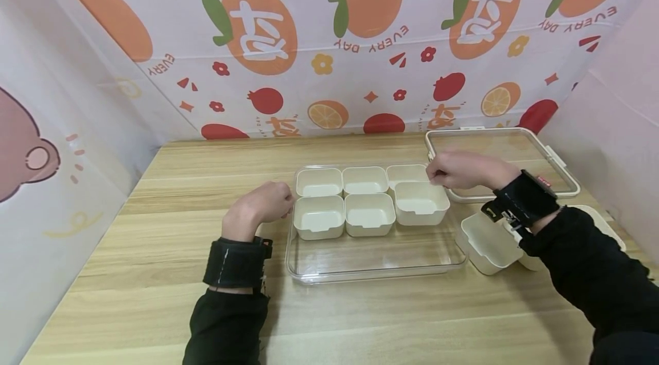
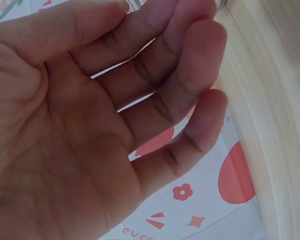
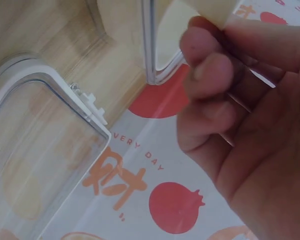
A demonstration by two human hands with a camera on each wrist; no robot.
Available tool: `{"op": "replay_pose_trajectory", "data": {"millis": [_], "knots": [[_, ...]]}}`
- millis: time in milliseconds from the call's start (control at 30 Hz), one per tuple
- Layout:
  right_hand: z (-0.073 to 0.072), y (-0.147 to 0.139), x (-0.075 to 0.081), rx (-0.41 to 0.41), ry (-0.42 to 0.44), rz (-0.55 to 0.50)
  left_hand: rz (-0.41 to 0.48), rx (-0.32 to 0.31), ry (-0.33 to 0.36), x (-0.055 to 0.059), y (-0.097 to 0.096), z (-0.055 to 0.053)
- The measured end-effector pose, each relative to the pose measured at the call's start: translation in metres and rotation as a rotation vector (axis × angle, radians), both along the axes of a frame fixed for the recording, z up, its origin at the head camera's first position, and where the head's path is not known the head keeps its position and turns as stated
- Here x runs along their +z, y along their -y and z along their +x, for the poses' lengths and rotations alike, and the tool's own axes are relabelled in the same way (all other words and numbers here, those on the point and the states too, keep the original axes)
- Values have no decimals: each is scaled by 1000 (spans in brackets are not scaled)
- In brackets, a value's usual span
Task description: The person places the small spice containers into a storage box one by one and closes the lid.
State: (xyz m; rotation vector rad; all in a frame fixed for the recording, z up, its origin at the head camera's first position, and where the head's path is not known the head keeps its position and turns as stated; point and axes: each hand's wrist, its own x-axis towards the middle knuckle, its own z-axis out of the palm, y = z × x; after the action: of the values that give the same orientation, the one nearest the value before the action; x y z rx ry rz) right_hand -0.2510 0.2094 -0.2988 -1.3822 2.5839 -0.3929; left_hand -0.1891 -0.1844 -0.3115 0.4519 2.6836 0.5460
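My right hand (image 1: pixel 458 170): thumb and index pinching the rim of a cream, rounded-rectangular plastic cup (image 1: pixel 419 213), other fingers curled. Cup is at the right end of the front row, over the clear rectangular plastic tray (image 1: pixel 376 256), held a bit higher than its neighbours. Five matching cream cups (image 1: pixel 369 216) in the tray: three back, two front. My left hand (image 1: pixel 259 205): fingers bent, at the tray's left wall; can't tell if they grip it. Clear lid with white frame (image 1: pixel 515 145) lies behind right. More cream containers (image 1: pixel 489 245) beside the tray, partly under my right forearm.
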Motion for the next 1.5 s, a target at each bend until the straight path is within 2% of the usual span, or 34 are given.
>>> {"op": "replay_pose_trajectory", "data": {"millis": [233, 567, 767, 900, 1067, 1233, 1500], "knots": [[4, 8, -7, -43, -137, 81, -4, 10, 5, -1, 0, 0], [9, 15, -18, -45, -289, 189, -7, -1, -2, 0, 0, -1], [10, 17, -21, -24, -378, 207, 6, -6, -4, -1, 1, -2], [7, 16, -24, -35, -387, 216, 21, -1, -13, -2, 0, -3], [5, 12, -28, -60, -356, 196, 36, 4, -48, -6, -2, -4], [5, 12, -29, -82, -328, 181, 6, 31, -78, -6, -5, -4], [6, 12, -29, -96, -325, 186, -10, 46, -83, -7, -7, -3]]}}
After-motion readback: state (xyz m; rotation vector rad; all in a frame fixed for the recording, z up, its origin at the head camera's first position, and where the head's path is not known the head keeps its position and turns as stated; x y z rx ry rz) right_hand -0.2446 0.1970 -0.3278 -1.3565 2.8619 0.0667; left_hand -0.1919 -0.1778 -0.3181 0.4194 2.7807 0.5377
